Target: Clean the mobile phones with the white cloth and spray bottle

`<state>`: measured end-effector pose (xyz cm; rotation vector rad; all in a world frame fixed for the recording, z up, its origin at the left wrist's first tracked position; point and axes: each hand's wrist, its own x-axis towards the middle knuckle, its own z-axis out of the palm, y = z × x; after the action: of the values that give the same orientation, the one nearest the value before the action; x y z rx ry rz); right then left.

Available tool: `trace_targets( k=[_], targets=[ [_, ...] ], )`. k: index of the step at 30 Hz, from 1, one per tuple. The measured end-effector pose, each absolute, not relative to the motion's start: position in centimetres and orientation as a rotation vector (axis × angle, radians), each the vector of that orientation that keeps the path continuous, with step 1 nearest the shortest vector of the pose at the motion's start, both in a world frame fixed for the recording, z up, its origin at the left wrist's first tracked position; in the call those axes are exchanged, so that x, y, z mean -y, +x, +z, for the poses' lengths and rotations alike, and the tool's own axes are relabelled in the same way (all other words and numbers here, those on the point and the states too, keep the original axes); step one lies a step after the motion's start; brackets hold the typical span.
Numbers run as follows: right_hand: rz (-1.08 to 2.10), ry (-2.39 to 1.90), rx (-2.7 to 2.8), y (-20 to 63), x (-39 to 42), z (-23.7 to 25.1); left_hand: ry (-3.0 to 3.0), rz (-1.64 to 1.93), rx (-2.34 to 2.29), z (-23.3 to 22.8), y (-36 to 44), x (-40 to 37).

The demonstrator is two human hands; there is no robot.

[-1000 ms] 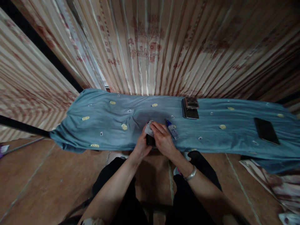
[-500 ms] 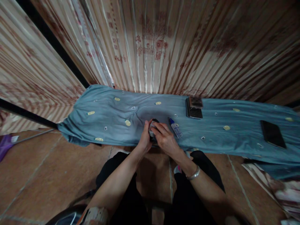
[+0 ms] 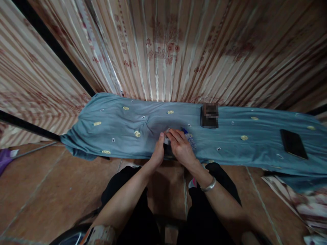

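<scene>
My left hand [image 3: 158, 148] is closed around the left side of a small dark object [image 3: 166, 149], whose kind I cannot make out because both hands cover most of it. A whitish, cloth-like piece [image 3: 167, 135] shows at its top, between my hands. My right hand [image 3: 181, 145] bends over it from the right, fingers pressed together against the whitish piece. Just beside the right hand lies a small clear bottle [image 3: 191, 140] with a blue cap and blue print, partly hidden by that hand.
A blue cloth with yellow prints [image 3: 150, 149] covers the long narrow table. Toward its back stands a dark box [image 3: 209, 120], partly pixelated. A flat black phone-like slab [image 3: 293, 144] lies at the right. Behind hangs a striped curtain [image 3: 163, 75]; black poles [image 3: 30, 126] are at the left.
My right fingers have shifted over the held object, and more of the whitish piece sticks up between the hands. The right hand now hides part of the bottle. The view has moved slightly.
</scene>
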<state>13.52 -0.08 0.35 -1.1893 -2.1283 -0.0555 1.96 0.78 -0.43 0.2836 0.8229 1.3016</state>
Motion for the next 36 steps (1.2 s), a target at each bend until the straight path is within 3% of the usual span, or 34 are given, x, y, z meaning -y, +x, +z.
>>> trace_targets(
  k=[7,17,28,36],
  targets=[
    [0.192,-1.188,1.951,14.7,-1.1,0.5,0.586,1.302,-0.98,-0.3,1.9,-0.2],
    [0.699,-1.368,1.722,17.2,-2.9,-0.6,0.482,1.147,-0.898,1.0,1.3,-0.1],
    [1.36,-1.083,0.864,12.8,-2.6,-1.7,0.242,1.2,-0.84,1.2,1.3,-1.1],
    [1.607,-1.035,0.713,12.0,-1.5,-2.4,0.344,1.203,-0.907,1.0,0.2,-2.1]
  ],
)
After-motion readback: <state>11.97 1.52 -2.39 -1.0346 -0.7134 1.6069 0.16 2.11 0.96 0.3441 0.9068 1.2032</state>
